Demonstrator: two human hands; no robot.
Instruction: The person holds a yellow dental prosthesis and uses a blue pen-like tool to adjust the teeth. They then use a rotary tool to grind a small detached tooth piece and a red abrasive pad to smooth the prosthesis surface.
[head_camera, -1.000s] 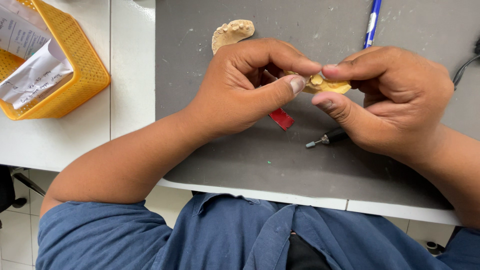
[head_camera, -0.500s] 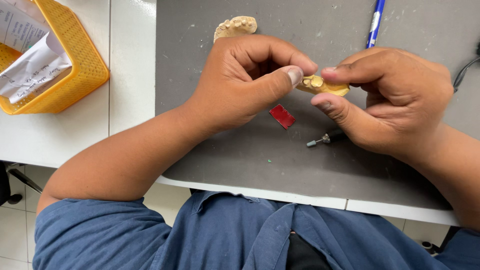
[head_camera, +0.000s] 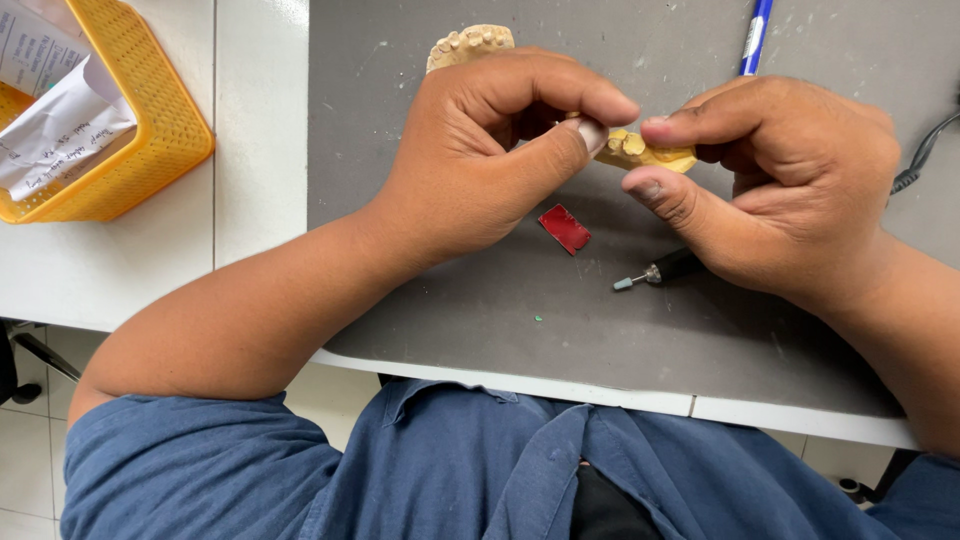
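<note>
A small yellow plaster dental cast (head_camera: 645, 151) is held between both hands above the grey mat (head_camera: 480, 310). My left hand (head_camera: 490, 150) pinches its left end with thumb and curled fingers. My right hand (head_camera: 780, 180) grips its right end between thumb and forefinger. A second yellow dental cast (head_camera: 468, 44) lies on the mat just behind my left hand. A small red strip (head_camera: 565, 228) lies flat on the mat below the hands. A rotary handpiece with a pale tip (head_camera: 655, 272) lies under my right hand.
A yellow mesh basket (head_camera: 150, 130) with folded papers (head_camera: 60, 130) stands on the white table (head_camera: 250, 150) at the far left. A blue pen (head_camera: 755, 35) lies at the mat's back edge. A dark cable (head_camera: 925, 150) runs off at the right.
The red strip, earlier partly under my left hand's fingers, now lies flat and apart on the mat. Both hands stay on the small cast with little shift.
</note>
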